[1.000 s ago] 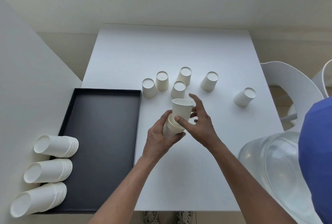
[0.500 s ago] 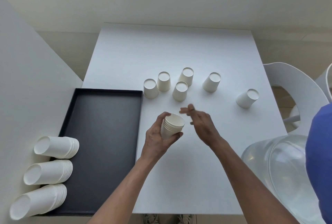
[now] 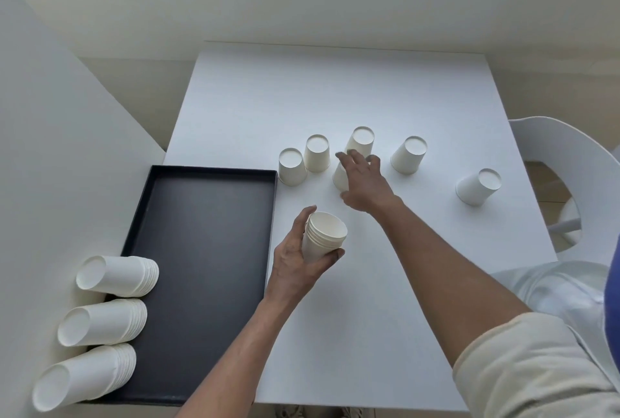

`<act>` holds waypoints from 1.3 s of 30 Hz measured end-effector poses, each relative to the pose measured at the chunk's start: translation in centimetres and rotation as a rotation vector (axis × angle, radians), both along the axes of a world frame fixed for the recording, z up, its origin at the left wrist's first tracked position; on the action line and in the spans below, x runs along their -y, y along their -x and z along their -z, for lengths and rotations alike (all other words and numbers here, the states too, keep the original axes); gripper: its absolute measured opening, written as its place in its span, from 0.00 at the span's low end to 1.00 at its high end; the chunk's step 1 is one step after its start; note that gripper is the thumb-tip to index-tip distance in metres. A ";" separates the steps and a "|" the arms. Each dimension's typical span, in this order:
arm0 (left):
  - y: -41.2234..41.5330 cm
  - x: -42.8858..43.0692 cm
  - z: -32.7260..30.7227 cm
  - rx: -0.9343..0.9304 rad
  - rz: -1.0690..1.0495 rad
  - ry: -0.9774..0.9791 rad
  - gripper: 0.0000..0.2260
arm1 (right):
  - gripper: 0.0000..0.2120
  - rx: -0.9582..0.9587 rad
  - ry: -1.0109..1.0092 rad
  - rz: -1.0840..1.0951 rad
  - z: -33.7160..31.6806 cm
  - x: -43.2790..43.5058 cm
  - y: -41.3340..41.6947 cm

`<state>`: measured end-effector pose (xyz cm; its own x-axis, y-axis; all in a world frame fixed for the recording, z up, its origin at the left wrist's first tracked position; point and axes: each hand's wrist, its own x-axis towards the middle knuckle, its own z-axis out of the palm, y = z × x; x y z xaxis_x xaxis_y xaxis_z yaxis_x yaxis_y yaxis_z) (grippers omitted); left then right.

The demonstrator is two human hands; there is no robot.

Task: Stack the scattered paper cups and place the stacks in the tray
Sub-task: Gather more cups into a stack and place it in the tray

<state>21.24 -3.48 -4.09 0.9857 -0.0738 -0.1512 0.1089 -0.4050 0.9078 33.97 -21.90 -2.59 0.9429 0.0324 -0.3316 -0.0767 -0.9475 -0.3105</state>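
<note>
My left hand (image 3: pixel 295 263) grips a short stack of white paper cups (image 3: pixel 323 236), mouth up, above the white table (image 3: pixel 335 89). My right hand (image 3: pixel 364 183) reaches forward with its fingers spread over an upside-down cup (image 3: pixel 339 179), which it mostly hides; its thumb sits at the cup's near side. More upside-down cups stand around it: (image 3: pixel 292 171), (image 3: pixel 317 152), (image 3: pixel 360 141), (image 3: pixel 409 154), and one apart at the right (image 3: pixel 478 186). The black tray (image 3: pixel 201 243) lies at the left with three cup stacks on their sides: (image 3: pixel 117 275), (image 3: pixel 100 322), (image 3: pixel 84 375).
A white wall panel (image 3: pixel 50 149) runs along the tray's left side. A white chair (image 3: pixel 570 156) stands past the table's right edge, with a clear plastic container (image 3: pixel 553 290) at the lower right.
My right hand pressed a cup into the stack, let go and moved forward over the nearest upside-down cup. My left hand kept hold of the stack.
</note>
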 end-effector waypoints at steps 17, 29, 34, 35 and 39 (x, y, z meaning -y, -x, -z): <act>-0.4 0.1 0.3 0.022 0.052 -0.053 0.40 | 0.23 0.323 -0.978 0.725 -1.5 -0.2 10.2; -0.1 1.6 -0.6 0.004 0.138 -0.063 0.44 | 0.30 0.211 -0.863 0.421 -1.7 -0.1 12.9; 0.1 2.0 -1.0 -0.002 0.140 -0.027 0.42 | 0.26 0.159 -0.846 0.370 -1.5 0.6 13.6; 0.1 2.0 -1.0 -0.007 0.139 -0.025 0.43 | 0.26 0.154 -0.834 0.355 -1.5 0.6 13.7; 0.2 2.2 -0.5 0.007 0.147 -0.037 0.43 | 0.18 0.185 -0.742 0.373 -1.2 0.7 13.7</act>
<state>21.02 -5.67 -3.58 0.9658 -0.2120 -0.1494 0.0394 -0.4495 0.8924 20.24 -22.59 -1.34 0.9720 -0.1428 -0.1865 -0.2299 -0.4161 -0.8797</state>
